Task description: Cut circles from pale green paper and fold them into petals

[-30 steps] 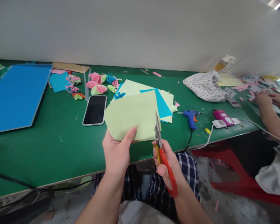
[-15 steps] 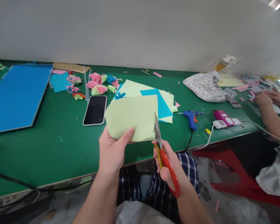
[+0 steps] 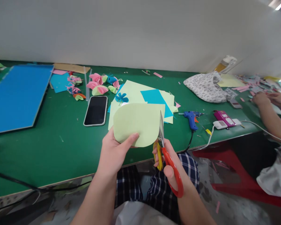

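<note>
My left hand (image 3: pixel 115 148) grips a pale green sheet of paper (image 3: pixel 138 120) by its lower left, thumb on top and fingers underneath. Three of the sheet's corners look rounded; the upper right one is square. In my right hand (image 3: pixel 170 156) is a pair of scissors (image 3: pixel 172 170) with one red and one yellow handle. Their blades are parted and point away from me along the sheet's right edge. Beneath and beyond the held sheet lie more pale green papers (image 3: pixel 133 89), a blue paper piece (image 3: pixel 155 98) and a small blue paper flower (image 3: pixel 121 97).
A phone (image 3: pixel 95 111) and pink and green paper petals (image 3: pixel 99 86) lie to the left, beyond them a blue board (image 3: pixel 18 97). Rightward are a blue glue gun (image 3: pixel 191 120), a patterned cloth (image 3: pixel 206 87) and a magenta device (image 3: pixel 224 118). Another person's hands (image 3: pixel 263 98) work at far right.
The sheet has moved right and slightly toward me, uncovering the blue flower. Its lower right corner, ragged before, is now smoothly rounded. The scissors' handles have spread apart.
</note>
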Motion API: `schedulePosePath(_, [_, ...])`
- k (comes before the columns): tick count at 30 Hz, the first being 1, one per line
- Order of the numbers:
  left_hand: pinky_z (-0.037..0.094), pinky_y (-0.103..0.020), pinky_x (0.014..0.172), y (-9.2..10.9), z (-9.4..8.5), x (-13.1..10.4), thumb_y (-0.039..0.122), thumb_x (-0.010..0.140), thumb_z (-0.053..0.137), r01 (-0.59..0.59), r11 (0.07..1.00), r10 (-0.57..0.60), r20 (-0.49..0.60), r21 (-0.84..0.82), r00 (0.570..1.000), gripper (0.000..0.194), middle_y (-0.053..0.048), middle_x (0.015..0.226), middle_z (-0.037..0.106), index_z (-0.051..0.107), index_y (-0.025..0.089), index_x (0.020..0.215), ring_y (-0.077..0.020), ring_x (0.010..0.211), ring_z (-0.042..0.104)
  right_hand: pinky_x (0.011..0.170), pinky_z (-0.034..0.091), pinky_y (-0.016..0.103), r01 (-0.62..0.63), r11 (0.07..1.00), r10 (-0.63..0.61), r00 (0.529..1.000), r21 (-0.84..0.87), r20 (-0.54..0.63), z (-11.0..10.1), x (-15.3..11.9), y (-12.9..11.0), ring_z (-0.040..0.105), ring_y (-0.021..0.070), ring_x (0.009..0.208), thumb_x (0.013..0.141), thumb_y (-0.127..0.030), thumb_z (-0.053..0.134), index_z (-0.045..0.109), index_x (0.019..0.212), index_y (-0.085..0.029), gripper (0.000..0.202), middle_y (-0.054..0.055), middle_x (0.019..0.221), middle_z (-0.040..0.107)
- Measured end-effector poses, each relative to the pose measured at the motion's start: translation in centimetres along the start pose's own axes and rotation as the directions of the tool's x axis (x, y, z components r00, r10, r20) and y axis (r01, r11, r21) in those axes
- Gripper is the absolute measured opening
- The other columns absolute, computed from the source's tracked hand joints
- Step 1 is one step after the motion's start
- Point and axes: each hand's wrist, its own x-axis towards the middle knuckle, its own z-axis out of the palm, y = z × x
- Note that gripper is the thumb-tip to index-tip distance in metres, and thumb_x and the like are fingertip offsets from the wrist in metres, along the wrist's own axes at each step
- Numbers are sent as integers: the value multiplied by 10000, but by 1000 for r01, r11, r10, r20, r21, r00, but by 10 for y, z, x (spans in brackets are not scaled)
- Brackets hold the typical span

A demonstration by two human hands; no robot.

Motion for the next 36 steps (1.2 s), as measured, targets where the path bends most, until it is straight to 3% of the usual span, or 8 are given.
schedulePosePath(16, [622,-242,559,8,-1,6,246,687,851,-50,999,50,68,-10,996,590,-41,1003,749,642,207,1237,-194,795,723,445,257,197,-105,985,104,994,133,20,-5,1,9,285,95,592,306,-865,677,564,1112,-280,1002,-57,770,407])
schedulePosePath(19, [619,-229,568,9,-1,6,244,696,847,-64,998,65,69,-19,996,535,-44,993,754,666,196,1198,-185,794,722,427,260,175,-114,982,117,993,152,-11,-3,0,3,273,94,584,309,-819,739,586,1047,-290,921,-67,727,391])
schedulePosePath(22, [620,-228,581,12,-1,6,245,699,846,-76,997,78,61,-29,995,489,-42,966,758,683,183,1155,-171,766,718,429,339,166,-146,967,153,988,209,-18,1,0,-5,247,87,562,262,-738,837,608,987,-301,876,-75,712,364])
schedulePosePath(25, [615,-228,569,14,-2,8,248,700,844,-96,994,98,32,-43,995,501,-44,972,763,676,185,1167,-182,775,729,429,399,192,-174,956,184,983,235,-21,1,1,-7,220,84,536,226,-712,864,620,959,-300,875,-81,690,338])
schedulePosePath(28, [600,-216,560,14,0,11,261,706,840,-136,989,134,-49,-53,990,487,-53,971,773,683,178,1159,-188,771,739,435,358,198,-130,978,136,990,163,-28,-1,1,-3,241,92,551,252,-752,827,625,978,-284,887,-82,667,347])
schedulePosePath(32, [622,-284,729,8,10,9,293,710,837,-206,976,191,-177,-73,965,493,-81,1060,767,681,174,1162,-209,868,743,476,287,203,-14,999,14,1000,47,-11,-3,-1,7,288,101,594,351,-791,763,623,1048,-275,879,-68,682,414])
schedulePosePath(36, [608,-330,850,3,21,1,240,633,882,-177,982,163,-183,-63,970,627,-104,1142,744,654,176,1214,-249,1014,719,475,323,206,-73,992,68,996,99,51,-2,-2,16,316,92,588,357,-812,728,593,1143,-311,942,-52,800,470])
